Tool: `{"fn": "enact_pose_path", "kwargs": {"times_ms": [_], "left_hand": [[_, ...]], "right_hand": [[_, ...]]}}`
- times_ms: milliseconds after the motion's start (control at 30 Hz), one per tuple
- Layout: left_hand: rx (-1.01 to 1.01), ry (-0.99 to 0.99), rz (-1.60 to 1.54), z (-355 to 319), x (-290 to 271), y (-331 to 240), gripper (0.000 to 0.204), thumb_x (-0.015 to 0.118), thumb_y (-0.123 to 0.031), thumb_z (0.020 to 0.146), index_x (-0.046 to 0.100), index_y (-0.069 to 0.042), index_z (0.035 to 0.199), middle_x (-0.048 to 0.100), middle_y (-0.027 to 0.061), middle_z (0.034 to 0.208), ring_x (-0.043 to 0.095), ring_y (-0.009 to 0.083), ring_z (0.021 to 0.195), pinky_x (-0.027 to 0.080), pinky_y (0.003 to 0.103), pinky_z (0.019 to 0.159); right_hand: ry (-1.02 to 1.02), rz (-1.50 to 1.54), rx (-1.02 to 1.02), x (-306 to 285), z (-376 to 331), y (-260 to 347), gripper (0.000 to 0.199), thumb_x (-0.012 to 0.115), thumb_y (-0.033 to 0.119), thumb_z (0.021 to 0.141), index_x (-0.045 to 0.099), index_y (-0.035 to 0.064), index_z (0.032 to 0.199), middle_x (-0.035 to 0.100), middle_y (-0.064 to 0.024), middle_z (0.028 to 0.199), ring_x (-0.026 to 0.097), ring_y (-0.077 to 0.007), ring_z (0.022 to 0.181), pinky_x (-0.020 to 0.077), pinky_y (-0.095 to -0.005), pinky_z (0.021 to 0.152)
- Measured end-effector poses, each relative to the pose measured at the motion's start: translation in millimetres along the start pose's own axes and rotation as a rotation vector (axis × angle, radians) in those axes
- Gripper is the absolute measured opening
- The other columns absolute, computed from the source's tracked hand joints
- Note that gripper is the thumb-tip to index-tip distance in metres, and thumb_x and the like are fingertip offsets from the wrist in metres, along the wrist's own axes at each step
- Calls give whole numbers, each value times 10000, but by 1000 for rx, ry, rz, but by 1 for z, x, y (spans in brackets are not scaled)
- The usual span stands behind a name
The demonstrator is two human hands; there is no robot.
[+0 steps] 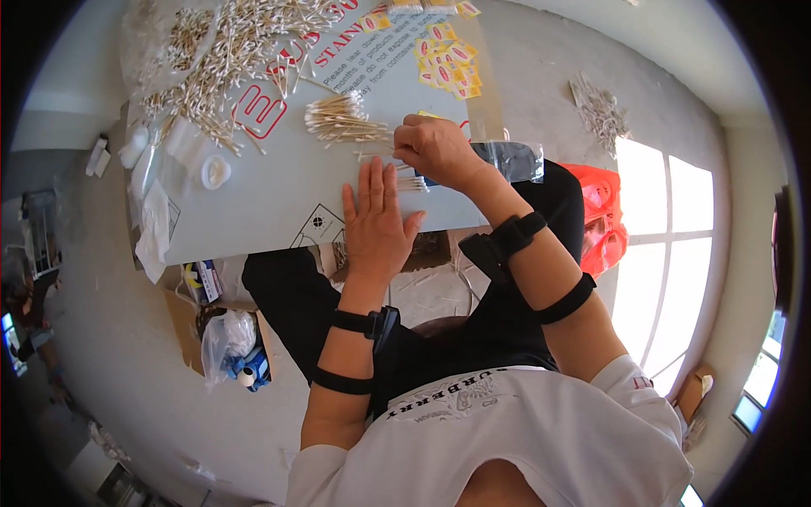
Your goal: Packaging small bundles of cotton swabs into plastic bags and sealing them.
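Note:
My left hand (378, 230) lies flat near the table's front edge, fingers stretched out and thumb apart. Its fingertips are beside a few cotton swabs (412, 182) that lie in a row, partly hidden between my hands. Just beyond, my right hand (436, 150) is closed, thumb and fingers pressed together; whatever they pinch is hidden. Loose swab sticks show by its fingertips. A neat pile of cotton swabs (345, 118) rests ahead of both hands. Under and beside my right wrist is a clear plastic bag (517, 160) with a dark part.
A large heap of cotton swabs (228, 51) covers the table's far left. Small yellow labels (449, 63) lie at the far right. A round white container (216, 172) and crumpled white plastic (155, 228) sit left. On the floor are a red bag (601, 220) and an open carton (187, 334).

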State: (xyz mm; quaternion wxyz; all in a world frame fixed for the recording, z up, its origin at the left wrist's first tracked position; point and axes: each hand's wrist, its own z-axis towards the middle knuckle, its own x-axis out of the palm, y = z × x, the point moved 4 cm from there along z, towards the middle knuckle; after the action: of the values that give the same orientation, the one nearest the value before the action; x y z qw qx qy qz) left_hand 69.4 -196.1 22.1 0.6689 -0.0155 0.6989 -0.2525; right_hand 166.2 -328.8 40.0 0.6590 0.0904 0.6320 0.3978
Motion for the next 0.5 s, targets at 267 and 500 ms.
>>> {"fn": "enact_pose_path", "kwargs": {"times_ms": [267, 500], "left_hand": [[8, -20, 4, -1, 3, 0, 795, 639, -374, 868, 271, -31, 1484, 244, 158, 1553, 186, 312, 1456, 100, 503, 1177], [27, -62, 11, -2, 4, 1, 801, 648, -379, 858, 279, -32, 1479, 277, 157, 1516, 205, 344, 1435, 123, 509, 1176]], "right_hand": [[-2, -66, -27, 4, -9, 3, 116, 691, 134, 762, 596, 68, 766, 577, -77, 785, 610, -304, 783, 487, -404, 664], [-15, -46, -5, 6, -12, -1, 105, 688, 135, 766, 602, 78, 784, 576, -74, 790, 613, -307, 791, 489, -407, 665]]}}
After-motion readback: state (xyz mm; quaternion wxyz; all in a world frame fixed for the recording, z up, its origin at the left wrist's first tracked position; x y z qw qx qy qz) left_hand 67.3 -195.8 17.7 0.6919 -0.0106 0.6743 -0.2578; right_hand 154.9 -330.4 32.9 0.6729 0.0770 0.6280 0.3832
